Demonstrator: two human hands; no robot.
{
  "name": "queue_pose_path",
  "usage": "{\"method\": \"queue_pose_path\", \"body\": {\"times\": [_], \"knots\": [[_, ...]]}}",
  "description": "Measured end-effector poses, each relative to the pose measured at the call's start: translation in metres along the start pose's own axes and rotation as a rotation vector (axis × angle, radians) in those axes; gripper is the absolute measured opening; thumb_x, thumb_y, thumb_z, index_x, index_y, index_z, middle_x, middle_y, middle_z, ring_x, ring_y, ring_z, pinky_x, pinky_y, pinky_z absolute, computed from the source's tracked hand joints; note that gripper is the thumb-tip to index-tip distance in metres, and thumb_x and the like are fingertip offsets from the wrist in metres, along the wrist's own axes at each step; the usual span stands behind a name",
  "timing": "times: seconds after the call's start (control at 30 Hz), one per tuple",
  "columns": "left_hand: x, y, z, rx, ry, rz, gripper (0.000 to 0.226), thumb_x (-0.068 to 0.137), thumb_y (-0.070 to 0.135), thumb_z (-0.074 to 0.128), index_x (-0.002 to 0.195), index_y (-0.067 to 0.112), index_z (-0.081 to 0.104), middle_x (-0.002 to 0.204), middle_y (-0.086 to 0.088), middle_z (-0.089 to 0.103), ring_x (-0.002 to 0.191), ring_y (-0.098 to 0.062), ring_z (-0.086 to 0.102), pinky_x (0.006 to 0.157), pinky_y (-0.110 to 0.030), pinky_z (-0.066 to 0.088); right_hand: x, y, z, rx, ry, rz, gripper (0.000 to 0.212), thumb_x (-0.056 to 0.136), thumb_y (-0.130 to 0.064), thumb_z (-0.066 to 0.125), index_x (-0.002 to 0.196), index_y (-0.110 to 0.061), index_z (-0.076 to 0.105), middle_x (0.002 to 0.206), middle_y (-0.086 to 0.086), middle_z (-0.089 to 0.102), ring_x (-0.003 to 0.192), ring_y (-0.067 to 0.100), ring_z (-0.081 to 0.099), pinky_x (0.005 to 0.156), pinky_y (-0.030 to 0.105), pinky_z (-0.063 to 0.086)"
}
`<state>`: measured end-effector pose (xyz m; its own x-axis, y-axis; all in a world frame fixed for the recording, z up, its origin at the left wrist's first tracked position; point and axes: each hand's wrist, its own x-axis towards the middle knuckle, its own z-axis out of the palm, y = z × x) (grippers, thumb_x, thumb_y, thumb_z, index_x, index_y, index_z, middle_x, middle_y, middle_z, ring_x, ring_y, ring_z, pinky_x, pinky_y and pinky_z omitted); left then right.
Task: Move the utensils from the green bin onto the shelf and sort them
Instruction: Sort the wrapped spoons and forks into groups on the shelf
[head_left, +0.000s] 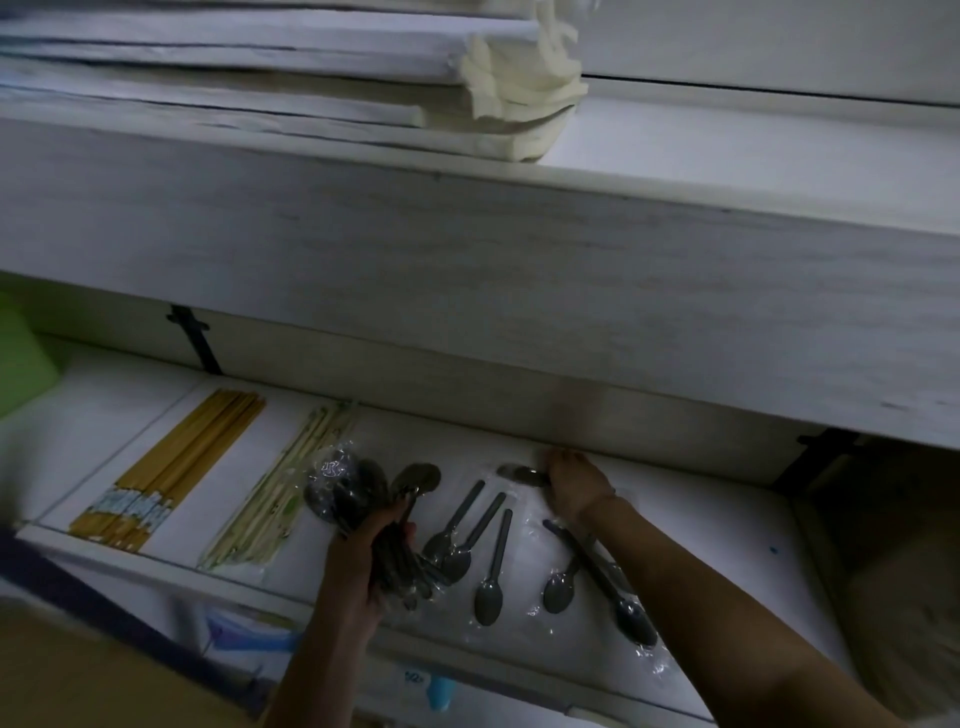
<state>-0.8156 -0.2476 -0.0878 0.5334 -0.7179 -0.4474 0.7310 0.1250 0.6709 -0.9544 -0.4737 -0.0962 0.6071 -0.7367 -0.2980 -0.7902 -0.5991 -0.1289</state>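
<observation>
My left hand (363, 561) grips a bundle of dark plastic spoons (358, 493) in clear wrappers, bowls pointing away from me, over the white shelf (727, 545). My right hand (576, 483) reaches to the back of the shelf and pinches one wrapped spoon (519, 474) lying there. Several wrapped dark spoons (491, 571) lie loose on the shelf between and below my hands. A corner of the green bin (21, 353) shows at the far left. Yellow chopsticks (171, 467) and pale wrapped chopsticks (280, 483) lie in rows on the shelf's left part.
A thick white upper shelf board (467, 270) overhangs the working shelf, with stacked white panels (234, 78) on top. Black brackets (197, 338) hold it at the back. A blue item (441, 693) sits on the level below.
</observation>
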Motion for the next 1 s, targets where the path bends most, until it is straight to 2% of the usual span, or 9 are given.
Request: {"method": "queue_pose_path", "body": {"times": [0.23, 0.3, 0.37, 0.43, 0.53, 0.6, 0.67, 0.8, 1.0], "knots": [[-0.003, 0.000, 0.000, -0.026, -0.007, 0.011, 0.047, 0.044, 0.020, 0.088, 0.083, 0.012, 0.062, 0.070, -0.006, 0.063, 0.049, -0.012, 0.063, 0.043, -0.020, 0.052, -0.007, 0.018, -0.011, 0.113, 0.036, -0.012, 0.027, 0.095, -0.014, 0.045, 0.114, 0.000, 0.056, 0.123, 0.021, 0.055, 0.114, 0.034, 0.053, 0.090, 0.032, 0.042], [-0.001, -0.001, -0.001, -0.041, 0.023, 0.009, 0.032, 0.058, 0.015, 0.081, 0.083, 0.012, 0.062, 0.073, -0.006, 0.062, 0.049, -0.011, 0.063, 0.044, -0.019, 0.052, -0.011, 0.023, -0.020, 0.181, 0.059, -0.038, 0.031, 0.097, -0.026, 0.046, 0.106, -0.001, 0.062, 0.112, 0.021, 0.059, 0.103, 0.033, 0.058, 0.080, 0.031, 0.043], [0.000, -0.002, -0.003, -0.053, 0.037, -0.006, 0.016, 0.070, 0.012, 0.070, 0.084, 0.013, 0.062, 0.079, -0.006, 0.060, 0.050, -0.010, 0.063, 0.044, -0.018, 0.052, -0.015, 0.024, -0.031, 0.288, 0.074, -0.050, 0.030, 0.097, -0.032, 0.047, 0.083, -0.009, 0.061, 0.088, 0.016, 0.060, 0.084, 0.027, 0.060, 0.062, 0.029, 0.039], [0.002, -0.002, -0.005, -0.045, 0.033, -0.014, 0.039, 0.053, 0.019, 0.084, 0.086, 0.013, 0.063, 0.078, -0.005, 0.063, 0.052, -0.011, 0.064, 0.045, -0.019, 0.052, -0.020, 0.024, -0.045, 0.411, 0.092, -0.062, 0.029, 0.097, -0.032, 0.047, 0.070, -0.020, 0.052, 0.079, 0.007, 0.057, 0.075, 0.021, 0.056, 0.054, 0.024, 0.035], [0.001, 0.000, -0.004, -0.037, 0.010, -0.012, 0.075, 0.020, 0.026, 0.095, 0.087, 0.012, 0.063, 0.068, -0.004, 0.066, 0.050, -0.011, 0.064, 0.044, -0.020, 0.052, -0.030, 0.019, -0.061, 0.412, 0.026, -0.159, 0.023, 0.098, -0.031, 0.045, 0.077, -0.021, 0.052, 0.074, -0.002, 0.055, 0.068, 0.015, 0.052, 0.056, 0.022, 0.035], [-0.001, 0.000, -0.001, -0.042, 0.001, -0.012, 0.070, 0.025, 0.023, 0.093, 0.086, 0.011, 0.063, 0.069, -0.005, 0.065, 0.049, -0.011, 0.064, 0.043, -0.019, 0.052, -0.036, 0.012, -0.063, 0.310, -0.026, -0.275, 0.019, 0.098, -0.031, 0.043, 0.090, -0.020, 0.056, 0.081, -0.003, 0.058, 0.077, 0.016, 0.055, 0.064, 0.025, 0.039], [-0.004, 0.001, 0.000, -0.054, 0.001, -0.013, 0.054, 0.039, 0.019, 0.090, 0.085, 0.010, 0.063, 0.070, -0.006, 0.063, 0.048, -0.011, 0.064, 0.043, -0.019, 0.052, -0.042, 0.002, -0.059, 0.216, -0.024, -0.401, 0.020, 0.096, -0.027, 0.046, 0.110, -0.024, 0.060, 0.104, -0.002, 0.063, 0.097, 0.018, 0.059, 0.083, 0.029, 0.046], [-0.011, 0.001, 0.000, -0.043, 0.015, -0.016, 0.019, 0.068, 0.012, 0.068, 0.086, 0.011, 0.062, 0.075, -0.006, 0.061, 0.049, -0.011, 0.063, 0.044, -0.019, 0.052, -0.049, -0.025, -0.036, -0.150, -0.016, -0.721, 0.045, 0.087, -0.012, 0.057, 0.130, -0.026, 0.052, 0.133, 0.000, 0.049, 0.118, 0.021, 0.050, 0.094, 0.031, 0.041], [-0.018, 0.005, -0.001, -0.018, 0.040, 0.009, 0.013, 0.069, 0.010, 0.066, 0.082, 0.010, 0.062, 0.065, -0.004, 0.065, 0.047, -0.011, 0.062, 0.043, -0.018, 0.052, -0.030, -0.047, 0.001, -0.380, -0.136, -0.778, 0.077, 0.082, 0.005, 0.054, 0.148, -0.022, 0.024, 0.159, -0.002, 0.016, 0.140, 0.028, 0.031, 0.111, 0.046, 0.033]]}}
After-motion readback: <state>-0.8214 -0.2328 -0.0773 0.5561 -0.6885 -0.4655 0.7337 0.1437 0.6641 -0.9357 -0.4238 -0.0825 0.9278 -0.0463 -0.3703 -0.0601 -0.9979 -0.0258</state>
